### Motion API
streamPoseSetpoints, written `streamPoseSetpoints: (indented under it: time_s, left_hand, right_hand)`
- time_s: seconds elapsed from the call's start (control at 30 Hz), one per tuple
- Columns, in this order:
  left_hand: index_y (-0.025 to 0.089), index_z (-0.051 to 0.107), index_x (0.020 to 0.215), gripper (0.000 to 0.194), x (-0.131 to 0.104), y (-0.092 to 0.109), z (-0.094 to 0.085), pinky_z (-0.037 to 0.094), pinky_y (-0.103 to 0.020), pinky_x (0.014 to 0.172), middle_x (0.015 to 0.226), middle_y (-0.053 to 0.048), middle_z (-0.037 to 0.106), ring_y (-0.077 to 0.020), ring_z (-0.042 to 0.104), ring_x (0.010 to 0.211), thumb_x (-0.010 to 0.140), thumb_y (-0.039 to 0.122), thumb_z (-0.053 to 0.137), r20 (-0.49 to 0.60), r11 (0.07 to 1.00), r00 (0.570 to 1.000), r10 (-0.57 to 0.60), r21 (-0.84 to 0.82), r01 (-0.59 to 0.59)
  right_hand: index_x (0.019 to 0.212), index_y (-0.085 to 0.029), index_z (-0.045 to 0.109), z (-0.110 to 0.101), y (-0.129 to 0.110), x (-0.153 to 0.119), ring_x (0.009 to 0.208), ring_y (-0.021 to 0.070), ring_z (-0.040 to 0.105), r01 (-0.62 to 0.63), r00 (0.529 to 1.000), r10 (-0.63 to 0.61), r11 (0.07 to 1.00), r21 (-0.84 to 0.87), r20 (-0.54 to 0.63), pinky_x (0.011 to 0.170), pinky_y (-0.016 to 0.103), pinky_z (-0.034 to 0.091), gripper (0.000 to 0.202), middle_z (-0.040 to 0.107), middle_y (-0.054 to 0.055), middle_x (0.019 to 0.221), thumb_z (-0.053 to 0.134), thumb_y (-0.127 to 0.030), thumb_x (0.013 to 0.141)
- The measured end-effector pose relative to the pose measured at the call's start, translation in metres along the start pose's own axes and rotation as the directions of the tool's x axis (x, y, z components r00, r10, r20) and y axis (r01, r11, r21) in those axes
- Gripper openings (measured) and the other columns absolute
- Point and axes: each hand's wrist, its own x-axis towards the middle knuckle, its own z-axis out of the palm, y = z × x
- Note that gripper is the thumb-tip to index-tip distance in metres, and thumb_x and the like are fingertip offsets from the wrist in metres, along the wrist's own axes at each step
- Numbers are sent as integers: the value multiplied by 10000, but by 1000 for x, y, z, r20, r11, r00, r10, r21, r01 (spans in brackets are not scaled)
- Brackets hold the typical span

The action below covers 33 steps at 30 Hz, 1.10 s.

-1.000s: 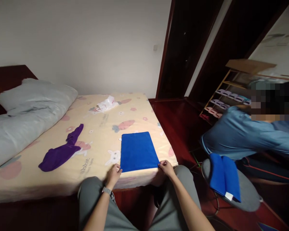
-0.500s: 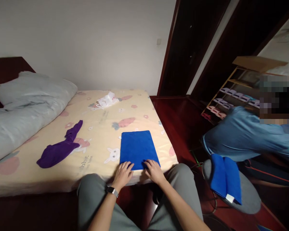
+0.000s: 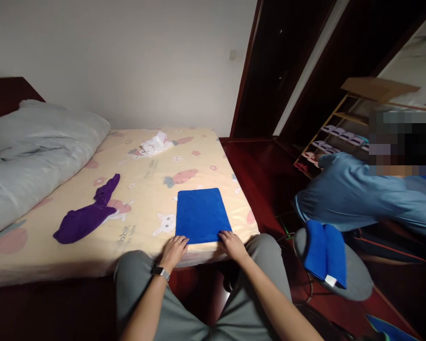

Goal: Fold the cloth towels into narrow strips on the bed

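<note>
A blue towel (image 3: pixel 202 213) lies flat on the bed near its front edge, a small white tag sticking out at its left side. At the towel's near left corner is my left hand (image 3: pixel 175 248), its fingers closed over the edge. My right hand (image 3: pixel 232 244) has its fingers closed on the near right corner. Both thumbs are mostly hidden. To the left, a crumpled purple cloth (image 3: pixel 85 220) rests on the patterned sheet, apart from my hands.
The bed (image 3: pixel 142 184) carries a grey quilt (image 3: pixel 53 147) at left and a white plastic bag (image 3: pixel 156 143) towards the wall. On my right, folded blue towels (image 3: pixel 324 253) sit on a grey stool (image 3: pixel 358 279). Beyond it, a person in a blue shirt (image 3: pixel 341 194) bends beside a shoe rack (image 3: pixel 335 116).
My hands have moved apart along the towel's near edge, out to its two corners. The person in blue now reaches an arm towards the shoe rack. The view has shifted slightly.
</note>
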Motion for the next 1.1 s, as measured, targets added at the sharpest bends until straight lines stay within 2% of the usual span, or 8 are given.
streamPoseSetpoints:
  time_s: [0.2, 0.37, 0.47, 0.57, 0.67, 0.8, 1.0, 1.1]
  left_hand:
    - [225, 677, 1178, 440, -4, -14, -8, 453, -342, 981, 1177, -79, 683, -215, 601, 1104, 865, 31, 436, 68, 996, 996, -60, -69, 65]
    - [205, 704, 1068, 330, 0, -18, -8, 472, -336, 960, 1091, -88, 711, -211, 639, 1045, 877, 92, 460, 58, 954, 986, -156, -249, 166]
    - [210, 696, 1064, 283, -1, -26, -7, 491, -313, 945, 1090, -76, 719, -193, 655, 1032, 892, 145, 481, 38, 933, 980, -194, -301, 197]
    - [205, 684, 1076, 264, -3, -32, -5, 510, -311, 928, 1097, -78, 720, -186, 665, 1015, 926, 228, 468, 7, 911, 967, -254, -333, 242]
    - [206, 686, 1060, 278, -5, -35, 1, 522, -341, 918, 1082, -86, 722, -199, 673, 989, 937, 320, 464, -53, 874, 944, -325, -398, 278]
    - [213, 693, 1038, 300, 0, -37, 13, 532, -352, 885, 1050, -85, 731, -208, 680, 951, 920, 397, 488, -106, 821, 897, -429, -461, 338]
    - [201, 692, 1028, 359, 8, -41, 27, 533, -320, 742, 919, -84, 747, -212, 696, 825, 922, 479, 490, -124, 763, 815, -566, -454, 461]
    - [207, 698, 1024, 358, 7, -41, 30, 535, -317, 750, 936, -85, 757, -216, 708, 850, 923, 488, 500, -133, 754, 800, -585, -454, 475]
  right_hand:
    - [1211, -191, 626, -9, 22, -2, 1119, 253, 581, -89, 993, 89, 996, -3, 83, 907, 322, 465, 330, 638, 128, 1222, 514, -182, 901]
    - [1120, -172, 659, -17, 28, 4, 1020, 249, 635, -149, 984, 146, 989, 23, 103, 841, 325, 478, 289, 684, 135, 1099, 454, -171, 916]
    - [1137, -198, 662, -20, 35, 5, 1030, 223, 640, -133, 987, 128, 990, 53, 100, 840, 299, 478, 308, 686, 107, 1134, 449, -184, 915]
    - [1144, -201, 669, -15, 47, 5, 1058, 195, 633, -92, 995, 83, 976, 197, 50, 893, 266, 467, 323, 685, 82, 1162, 486, -181, 879]
    - [1074, -174, 698, -4, 58, 7, 1046, 212, 632, -93, 993, 113, 919, 382, -29, 950, 299, 457, 283, 695, 96, 1106, 515, -240, 869]
    - [1016, -134, 710, 9, 64, 16, 1002, 242, 633, -196, 958, 271, 859, 474, -95, 950, 342, 465, 314, 682, 140, 1057, 522, -352, 890]
    - [951, -156, 704, 10, 65, 26, 982, 247, 654, -229, 944, 323, 786, 574, -67, 916, 336, 477, 402, 720, 125, 993, 398, -416, 949]
    - [996, -173, 701, 12, 66, 28, 940, 246, 680, -248, 944, 328, 772, 585, -31, 858, 326, 490, 461, 739, 106, 995, 331, -446, 968]
